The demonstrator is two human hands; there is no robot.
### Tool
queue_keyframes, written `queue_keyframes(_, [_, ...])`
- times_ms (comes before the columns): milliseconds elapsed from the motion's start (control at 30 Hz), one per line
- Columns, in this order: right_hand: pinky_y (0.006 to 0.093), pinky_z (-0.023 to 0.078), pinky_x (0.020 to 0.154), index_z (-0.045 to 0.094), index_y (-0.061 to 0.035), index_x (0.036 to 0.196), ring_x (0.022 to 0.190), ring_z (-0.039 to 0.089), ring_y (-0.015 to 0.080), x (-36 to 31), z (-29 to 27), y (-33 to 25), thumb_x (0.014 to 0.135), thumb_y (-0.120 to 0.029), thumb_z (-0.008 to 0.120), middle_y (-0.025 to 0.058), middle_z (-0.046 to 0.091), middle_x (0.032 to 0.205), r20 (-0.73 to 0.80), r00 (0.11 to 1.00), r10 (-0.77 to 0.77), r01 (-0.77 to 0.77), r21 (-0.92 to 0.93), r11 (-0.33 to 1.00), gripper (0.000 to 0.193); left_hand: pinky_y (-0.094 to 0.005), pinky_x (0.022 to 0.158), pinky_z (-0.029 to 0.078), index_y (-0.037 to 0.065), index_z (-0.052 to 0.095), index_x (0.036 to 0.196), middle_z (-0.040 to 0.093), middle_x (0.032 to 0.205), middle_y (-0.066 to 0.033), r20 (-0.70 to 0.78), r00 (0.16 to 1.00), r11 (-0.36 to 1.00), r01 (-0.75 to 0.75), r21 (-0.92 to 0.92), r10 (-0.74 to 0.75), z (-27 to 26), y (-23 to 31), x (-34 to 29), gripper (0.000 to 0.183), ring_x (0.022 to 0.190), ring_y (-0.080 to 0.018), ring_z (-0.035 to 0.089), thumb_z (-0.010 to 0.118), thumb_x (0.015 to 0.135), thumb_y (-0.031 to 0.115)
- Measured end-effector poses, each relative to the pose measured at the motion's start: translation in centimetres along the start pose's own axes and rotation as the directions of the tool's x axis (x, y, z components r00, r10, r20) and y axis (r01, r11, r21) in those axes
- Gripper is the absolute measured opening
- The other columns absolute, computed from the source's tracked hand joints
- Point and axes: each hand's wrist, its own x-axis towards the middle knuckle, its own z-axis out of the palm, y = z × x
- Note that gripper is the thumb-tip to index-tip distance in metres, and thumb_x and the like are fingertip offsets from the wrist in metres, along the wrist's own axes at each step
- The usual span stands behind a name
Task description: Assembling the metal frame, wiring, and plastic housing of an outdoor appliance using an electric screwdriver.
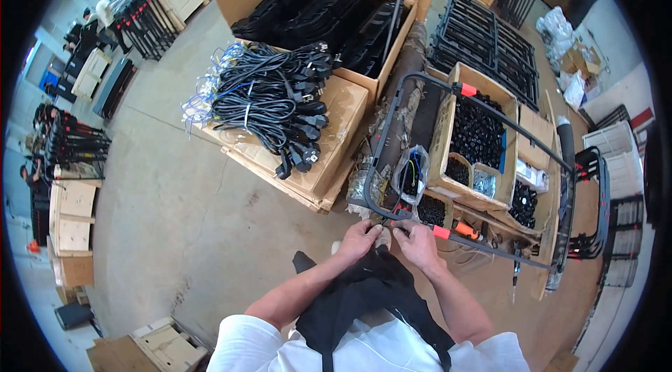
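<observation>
Left hand point(360, 238) and right hand point(417, 242) sit close together at the near corner of a black tube frame point(483, 109). Both hands are curled closed; fingertips pinch something small at the frame's bent corner, too small to tell what. Right hand rests against the frame's near rail, just beside an orange tag point(441, 233). A second orange tag point(467, 90) sits at the frame's far corner.

The frame lies tilted across open cardboard boxes point(444, 135) filled with small black parts. A clear plastic bag point(411, 173) with black bits lies inside the frame loop, just beyond the hands. An orange-handled tool point(465, 230) lies right of the right hand.

Left of the frame, a heap of coiled black power cords point(269, 95) rests on flat cartons point(336, 141). Behind them, a big box point(381, 74) holds stacked black plastic pieces. More black frames point(490, 46) lie stacked further back on the concrete floor point(182, 211). Wooden crates point(73, 221) stand far left, other people near them.
</observation>
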Motion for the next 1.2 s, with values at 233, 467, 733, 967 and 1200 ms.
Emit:
queue_keyframes(233, [0.0453,0.057,0.095,0.067,-0.0062,0.120,0.110,0.069,0.0354,3.4,-0.4,-4.0,0.089,-0.005,0.059,0.0147,0.071,0.115,0.314,0.782,-0.539,0.622,-0.326,0.712,0.032,-0.0310,0.077,0.050,0.002,0.063,0.122,0.063,0.094,-0.0037,-0.039,0.965,0.959,-0.264,-0.105,0.261,-0.4,-4.4,-1.0,0.024,0.086,-0.0112,0.056,0.056,0.108,0.020])
queue_keyframes(467, [0.0466,0.055,0.095,0.066,-0.0028,0.117,0.112,0.067,0.0372,6.7,-0.7,-5.4,0.089,-0.006,0.063,0.0173,0.068,0.112,0.587,0.674,-0.448,0.737,-0.486,0.471,0.029,-0.0319,0.079,0.051,0.002,0.063,0.129,0.063,0.097,-0.0030,0.080,0.944,0.940,-0.305,-0.154,0.319,-2.0,-4.0,-1.3,0.027,0.086,-0.0119,0.057,0.055,0.108,0.016])
queue_keyframes(733, [0.0424,0.059,0.086,0.068,-0.0038,0.110,0.102,0.070,0.0332,7.0,-2.2,-5.0,0.087,-0.007,0.065,0.0119,0.067,0.105,0.578,0.689,-0.437,0.724,-0.559,0.403,0.023,-0.0350,0.095,0.049,0.001,0.061,0.130,0.065,0.106,-0.0089,0.100,0.960,0.963,-0.252,-0.098,0.262,-2.6,-2.9,-1.8,0.029,0.103,-0.0186,0.059,0.053,0.109,0.021])
queue_keyframes(967, [0.0415,0.058,0.081,0.069,-0.0054,0.107,0.096,0.068,0.0315,6.9,-2.5,-3.7,0.083,-0.006,0.073,0.0106,0.065,0.100,0.468,0.494,-0.733,0.869,-0.249,0.427,0.024,-0.0384,0.092,0.051,0.001,0.060,0.125,0.066,0.103,-0.0136,0.054,0.935,0.936,-0.348,-0.058,0.351,-2.1,-3.6,-1.2,0.028,0.099,-0.0226,0.062,0.054,0.108,0.023])
queue_keyframes(1200, [0.0410,0.057,0.079,0.071,-0.0056,0.110,0.092,0.067,0.0303,6.8,-1.9,-2.8,0.082,-0.005,0.074,0.0092,0.063,0.100,0.387,0.449,-0.806,0.894,-0.192,0.406,0.028,-0.0405,0.090,0.052,0.002,0.062,0.118,0.067,0.101,-0.0153,0.055,0.966,0.966,-0.246,-0.080,0.251,-1.9,-2.9,-1.4,0.026,0.096,-0.0253,0.064,0.056,0.107,0.024])
